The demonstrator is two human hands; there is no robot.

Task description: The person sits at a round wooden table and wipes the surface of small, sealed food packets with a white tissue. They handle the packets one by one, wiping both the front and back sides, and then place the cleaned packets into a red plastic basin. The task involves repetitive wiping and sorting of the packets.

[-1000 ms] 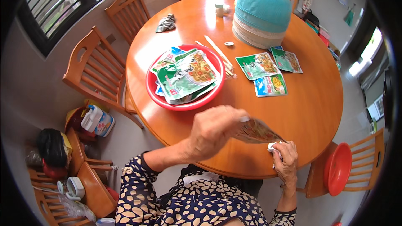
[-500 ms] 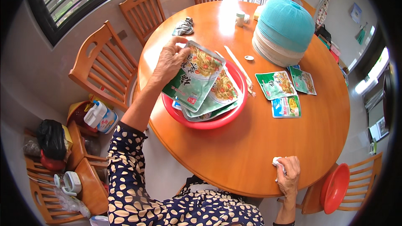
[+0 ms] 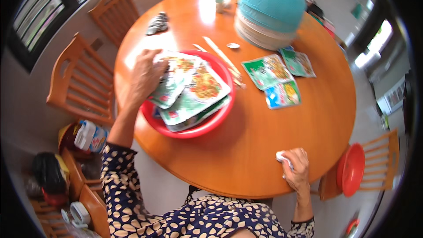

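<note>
Over the left side of a red basin (image 3: 199, 133), my left hand (image 3: 146, 72) grips the edge of a green and white food pouch (image 3: 169, 93) with a noodle-like dish pictured on it. Below and beside it, more such pouches (image 3: 205, 89) lie stacked in the basin, the lower ones mostly covered. My right hand (image 3: 297, 167) rests near the front right edge of the table, fingers closed round a crumpled white cloth or tissue (image 3: 284, 158). Motion smears the picture somewhat.
Right of the basin lie two green pouches (image 3: 266, 71) (image 3: 298, 63) and a blue-green packet (image 3: 282, 94). Chopsticks (image 3: 221, 57) lie beside the basin. A turquoise domed food cover (image 3: 273, 4) stands at the back. Wooden chairs (image 3: 81, 79) surround the round table (image 3: 246, 150); one holds a red basin (image 3: 352, 169).
My left hand has lowered the pouch onto the left part of the basin's stack. The view has shifted, so the table sits further left. My right hand still holds the white wad.
</note>
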